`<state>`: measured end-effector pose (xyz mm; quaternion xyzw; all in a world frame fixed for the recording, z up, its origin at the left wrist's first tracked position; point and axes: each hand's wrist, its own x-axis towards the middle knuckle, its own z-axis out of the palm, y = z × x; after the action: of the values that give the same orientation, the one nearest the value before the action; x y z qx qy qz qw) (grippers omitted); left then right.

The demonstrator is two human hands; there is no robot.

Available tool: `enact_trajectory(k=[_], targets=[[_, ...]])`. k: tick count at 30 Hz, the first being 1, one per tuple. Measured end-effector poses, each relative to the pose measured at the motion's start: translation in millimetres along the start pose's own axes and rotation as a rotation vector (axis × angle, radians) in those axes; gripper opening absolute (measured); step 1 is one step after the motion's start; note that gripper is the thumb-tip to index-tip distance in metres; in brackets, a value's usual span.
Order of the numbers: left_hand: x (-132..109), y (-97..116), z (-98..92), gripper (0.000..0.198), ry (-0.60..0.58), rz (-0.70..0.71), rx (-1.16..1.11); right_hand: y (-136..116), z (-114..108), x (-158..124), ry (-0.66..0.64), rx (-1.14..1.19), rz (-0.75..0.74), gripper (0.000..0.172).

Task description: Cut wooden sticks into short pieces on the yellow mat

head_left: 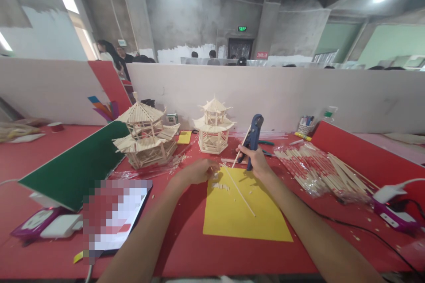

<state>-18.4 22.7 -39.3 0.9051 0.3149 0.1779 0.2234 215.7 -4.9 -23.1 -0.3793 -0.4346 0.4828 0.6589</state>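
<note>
My right hand (257, 159) is closed around a dark blue hand cutter (255, 135), held upright over the back edge of a yellow sheet (245, 212). A thin wooden stick (239, 150) slants past its fingertips, seemingly pinched there too. My left hand (202, 171) hovers low at the sheet's back left corner with curled fingers; whatever they may hold is too small to make out. Beside it lie short cut stick pieces (220, 186), several in a row. Another long stick (241, 193) rests diagonally on the sheet.
Two wooden stick pagodas (214, 130) (146, 137) stand behind. A tablet (133, 216) and green board (79, 163) are left. Bagged sticks (308, 168), a pen basket (305, 126) and a purple power strip (393, 216) sit right. A white partition (275, 97) closes the back.
</note>
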Motion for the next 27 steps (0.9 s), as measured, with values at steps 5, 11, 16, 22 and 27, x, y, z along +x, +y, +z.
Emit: enact_trajectory(k=[5,11,16,22,27], targets=[[5.3,6.7,0.6,0.03,0.046,0.09,0.095,-1.3,0.5,1.5,0.024,-0.022,-0.012,0.036],[14.0,10.3,19.5,0.044,0.083,0.215,0.138,1.8,-3.0,7.5,0.051,-0.089,-0.072,0.038],[19.0,12.9,27.8,0.036,-0.007,0.248,0.087,1.0,-5.3,8.6,0.035,-0.069,-0.098,0.035],[24.0,17.0,30.7,0.023,-0.018,0.271,0.131,-5.0,-5.1,7.2,0.021,-0.092,-0.102,0.032],[23.8,18.1,33.9,0.023,-0.002,0.27,0.149,-10.6,-5.2,5.6,0.007,-0.103,-0.095,0.033]])
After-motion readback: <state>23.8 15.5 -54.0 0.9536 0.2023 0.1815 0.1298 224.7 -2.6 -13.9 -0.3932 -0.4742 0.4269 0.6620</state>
